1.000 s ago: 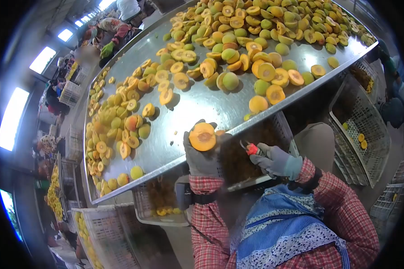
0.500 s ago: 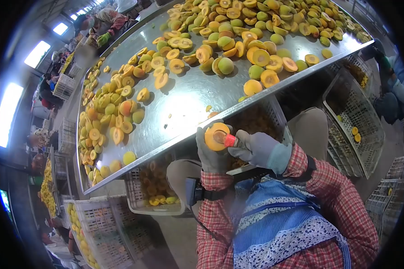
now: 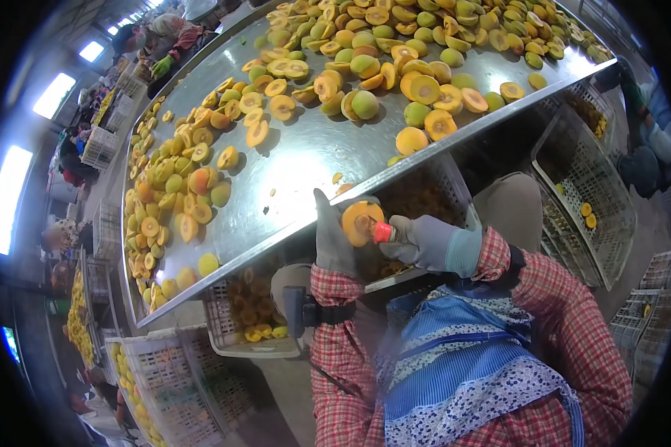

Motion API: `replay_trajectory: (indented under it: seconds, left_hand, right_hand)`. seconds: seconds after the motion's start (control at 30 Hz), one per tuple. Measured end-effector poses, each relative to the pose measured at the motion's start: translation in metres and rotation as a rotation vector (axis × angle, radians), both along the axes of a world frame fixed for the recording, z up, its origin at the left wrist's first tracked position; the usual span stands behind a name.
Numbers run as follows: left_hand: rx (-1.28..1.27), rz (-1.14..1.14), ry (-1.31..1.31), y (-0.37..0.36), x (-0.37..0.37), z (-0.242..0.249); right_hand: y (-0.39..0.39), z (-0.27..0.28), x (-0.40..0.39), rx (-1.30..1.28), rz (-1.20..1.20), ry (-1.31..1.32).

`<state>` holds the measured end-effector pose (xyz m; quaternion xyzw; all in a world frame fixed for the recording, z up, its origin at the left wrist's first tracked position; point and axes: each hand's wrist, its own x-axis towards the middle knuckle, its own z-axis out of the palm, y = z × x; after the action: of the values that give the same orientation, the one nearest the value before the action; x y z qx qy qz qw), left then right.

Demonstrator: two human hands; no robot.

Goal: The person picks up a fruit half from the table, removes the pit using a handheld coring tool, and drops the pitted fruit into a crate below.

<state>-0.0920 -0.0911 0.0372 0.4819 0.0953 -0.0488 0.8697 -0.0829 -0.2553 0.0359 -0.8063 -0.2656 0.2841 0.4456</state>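
My gloved left hand (image 3: 337,242) holds a halved orange fruit (image 3: 356,223), cut face up, near the front edge of the metal table (image 3: 291,179); its thumb sticks up, apart from the fruit. My gloved right hand (image 3: 425,242) is closed round a small tool with a red end (image 3: 382,232), which touches the middle of the fruit half. The tool's tip is too small to make out. Just beyond my hands, a small orange piece (image 3: 343,189) lies at the table's edge.
Many halved fruits (image 3: 186,179) are spread over the table. Below its edge stand a crate with fruit pieces (image 3: 253,328) and another behind my hands (image 3: 455,194). More crates stand left (image 3: 179,380) and right (image 3: 585,201). A person in green gloves (image 3: 162,67) is at the far left.
The left hand has shifted slightly left and its thumb has lifted away from the fruit. The red-ended tool stays at the fruit's middle. The view has shifted a little.
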Motion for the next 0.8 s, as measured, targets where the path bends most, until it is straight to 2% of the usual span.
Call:
replay_trajectory:
  seconds: [0.03, 0.07, 0.1, 0.17, 0.2, 0.23, 0.3, 0.33, 0.4, 0.43, 0.5, 0.53, 0.6, 0.63, 0.7, 0.73, 0.8]
  left_hand:
    - [-0.122, 0.057, 0.05, -0.004, 0.001, 0.004]
    - [0.035, 0.256, -0.176, -0.014, -0.001, -0.007]
    - [0.039, 0.254, -0.175, -0.02, 0.001, -0.016]
    - [0.218, 0.554, -0.237, -0.031, 0.004, -0.021]
    - [0.321, 0.617, -0.362, -0.036, 0.006, -0.023]
    - [0.319, 0.619, -0.356, -0.032, 0.005, -0.025]
    - [0.225, 0.381, -0.251, -0.021, 0.003, -0.027]
    - [0.229, 0.379, -0.243, -0.021, 0.003, -0.025]
    - [0.084, 0.293, -0.154, -0.024, 0.006, -0.017]
    - [0.085, 0.292, -0.151, -0.023, 0.006, -0.016]
    - [0.178, 0.306, -0.153, -0.022, 0.006, -0.016]
    - [0.176, 0.302, -0.148, -0.022, 0.007, -0.023]
    - [0.262, 0.332, -0.329, -0.018, 0.011, -0.041]
    - [0.265, 0.327, -0.322, -0.016, 0.009, -0.04]
    - [0.466, 0.3, -0.437, -0.014, 0.011, -0.037]
    - [0.467, 0.296, -0.432, -0.014, 0.012, -0.039]
    - [0.366, 0.275, -0.471, -0.014, 0.014, -0.043]
  right_hand:
    - [0.001, 0.002, 0.002, 0.002, -0.001, 0.0]
    - [0.003, 0.006, 0.005, 0.085, -0.1, 0.27]
    - [0.005, 0.01, 0.006, 0.168, -0.2, 0.543]
    - [0.008, 0.019, 0.004, 0.145, -0.161, 0.54]
    - [0.008, 0.02, 0.002, 0.118, -0.122, 0.539]
    - [0.007, 0.012, 0.002, 0.114, -0.121, 0.543]
    - [0.004, -0.01, 0.005, 0.104, -0.001, 0.055]
    - [0.003, -0.01, 0.005, 0.106, -0.003, 0.064]
    - [-0.001, -0.007, 0.011, -0.155, 0.102, -0.084]
    - [-0.001, 0.002, 0.012, -0.154, 0.1, -0.081]
    - [-0.001, 0.02, 0.013, -0.161, 0.085, 0.383]
    - [-0.001, 0.006, 0.01, -0.163, 0.082, 0.389]
    - [0.003, -0.032, 0.005, -0.198, 0.054, -0.086]
    - [0.003, -0.023, 0.003, -0.196, 0.051, -0.078]
    - [0.004, 0.008, 0.004, -0.083, -0.003, 0.432]
    - [0.003, 0.01, 0.003, -0.083, -0.004, 0.438]
    - [0.003, 0.01, 0.004, -0.014, -0.011, 0.78]
